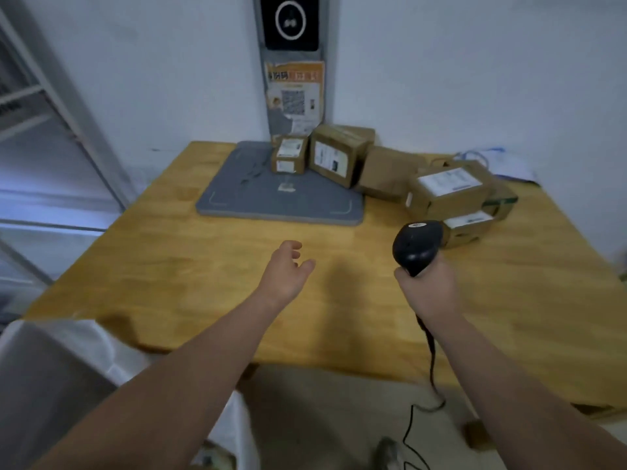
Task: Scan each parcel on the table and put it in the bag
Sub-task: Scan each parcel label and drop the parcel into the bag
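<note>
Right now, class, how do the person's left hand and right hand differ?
The left hand is open and empty; the right hand grips the black scanner. The left hand is nearer the grey pad; the right hand is nearer the stacked parcels. Both are over the wooden table.
</note>
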A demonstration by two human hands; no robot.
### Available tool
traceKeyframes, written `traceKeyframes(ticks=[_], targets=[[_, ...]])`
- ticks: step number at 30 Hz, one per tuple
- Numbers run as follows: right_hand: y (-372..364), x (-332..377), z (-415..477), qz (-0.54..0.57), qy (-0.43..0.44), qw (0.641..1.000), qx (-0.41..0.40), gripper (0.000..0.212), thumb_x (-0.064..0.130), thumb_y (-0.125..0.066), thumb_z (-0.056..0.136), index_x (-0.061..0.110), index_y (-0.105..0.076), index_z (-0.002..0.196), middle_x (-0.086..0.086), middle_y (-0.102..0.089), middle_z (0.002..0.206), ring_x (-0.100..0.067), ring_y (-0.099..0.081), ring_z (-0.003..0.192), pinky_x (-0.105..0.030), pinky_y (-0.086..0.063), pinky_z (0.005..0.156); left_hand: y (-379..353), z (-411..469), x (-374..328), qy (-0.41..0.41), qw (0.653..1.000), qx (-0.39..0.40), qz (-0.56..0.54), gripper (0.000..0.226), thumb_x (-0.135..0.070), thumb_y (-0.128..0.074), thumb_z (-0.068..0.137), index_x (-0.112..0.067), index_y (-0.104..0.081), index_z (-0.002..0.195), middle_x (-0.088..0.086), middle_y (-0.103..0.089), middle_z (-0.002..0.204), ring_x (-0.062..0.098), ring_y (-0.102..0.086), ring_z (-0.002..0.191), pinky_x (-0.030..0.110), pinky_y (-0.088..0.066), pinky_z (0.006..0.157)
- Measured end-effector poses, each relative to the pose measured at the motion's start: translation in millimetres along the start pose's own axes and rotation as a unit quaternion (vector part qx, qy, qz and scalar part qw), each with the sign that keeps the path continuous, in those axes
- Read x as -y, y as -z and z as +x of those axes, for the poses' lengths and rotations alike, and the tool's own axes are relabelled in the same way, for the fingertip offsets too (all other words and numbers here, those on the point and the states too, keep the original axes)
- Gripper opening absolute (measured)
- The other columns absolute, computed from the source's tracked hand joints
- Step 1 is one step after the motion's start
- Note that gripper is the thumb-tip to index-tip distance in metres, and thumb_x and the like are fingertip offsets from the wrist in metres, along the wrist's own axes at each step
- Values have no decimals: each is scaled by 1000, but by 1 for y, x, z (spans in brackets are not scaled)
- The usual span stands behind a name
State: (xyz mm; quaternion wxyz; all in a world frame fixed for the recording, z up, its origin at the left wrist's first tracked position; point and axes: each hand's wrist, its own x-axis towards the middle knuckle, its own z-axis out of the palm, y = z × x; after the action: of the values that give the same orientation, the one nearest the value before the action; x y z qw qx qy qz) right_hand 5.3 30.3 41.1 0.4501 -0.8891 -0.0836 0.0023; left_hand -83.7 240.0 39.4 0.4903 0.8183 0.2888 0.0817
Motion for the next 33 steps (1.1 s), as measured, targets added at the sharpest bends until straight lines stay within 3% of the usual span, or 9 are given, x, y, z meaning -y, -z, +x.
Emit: traceKeyframes(ticks=[6,11,15,18,20,23,27,30,33], targets=[[54,-31,87,4,-14,1000,25,23,13,-69,81,9,-55,99,-1,-56,66,-19,-56,61,-26,-38,52,-83,45,-70,23,999,19,-24,47,-28,-57,96,-15,-41,138,3,-48,136,12,-49,104,25,-38,84],[78,-58,165,-33,34,999,18,36,13,-72,75,9,-58,108,-7,-63,101,-24,-58,96,-41,-52,83,-130,79,-106,37,998,30,-39,48,-32,-56,96,-16,-41,139,1,-48,134,11,-47,105,26,-37,83],[85,-74,222,-111,18,992,55,52,20,-75,75,10,-58,122,-14,-49,134,-29,-40,129,-43,-36,107,-157,110,-123,59,996,55,-39,52,-39,-53,97,-17,-38,141,2,-46,135,13,-47,107,28,-37,86],[88,-78,251,-107,4,992,66,59,29,-74,79,14,-53,132,-12,-40,147,-29,-26,141,-46,-26,116,-173,139,-133,107,989,75,-74,59,-46,-53,95,-19,-33,144,4,-43,140,20,-49,117,35,-42,98],[87,-81,267,-78,-11,995,62,60,32,-73,81,13,-50,133,-11,-44,142,-29,-28,141,-48,-25,116,-184,157,-142,144,981,79,-99,66,-52,-53,92,-21,-31,146,6,-40,145,25,-47,125,43,-41,106],[85,-87,286,-19,-47,997,52,67,39,-76,77,14,-49,134,-9,-50,134,-28,-45,129,-50,-38,109,-198,180,-156,167,975,90,-118,80,-56,-55,90,-23,-17,153,4,-28,155,27,-37,136,46,-38,109],[81,-101,293,65,-76,993,66,67,38,-79,74,21,-50,132,-3,-56,129,-21,-55,119,-42,-47,101,-209,203,-171,173,969,127,-125,89,-58,-57,88,-37,0,154,-2,-18,160,30,-28,141,52,-36,107],[79,-108,288,118,-81,988,54,69,34,-81,72,21,-50,133,0,-58,129,-17,-55,119,-42,-47,101,-216,214,-172,184,960,130,-169,81,-53,-61,88,-40,-10,150,2,-29,155,34,-36,136,58,-38,104],[80,-105,283,207,-75,975,40,58,19,-80,77,16,-53,128,1,-63,121,-12,-58,111,-33,-49,93,-218,217,-164,206,940,115,-246,59,-45,-69,85,-32,-31,129,6,-48,136,30,-50,119,59,-40,103]])
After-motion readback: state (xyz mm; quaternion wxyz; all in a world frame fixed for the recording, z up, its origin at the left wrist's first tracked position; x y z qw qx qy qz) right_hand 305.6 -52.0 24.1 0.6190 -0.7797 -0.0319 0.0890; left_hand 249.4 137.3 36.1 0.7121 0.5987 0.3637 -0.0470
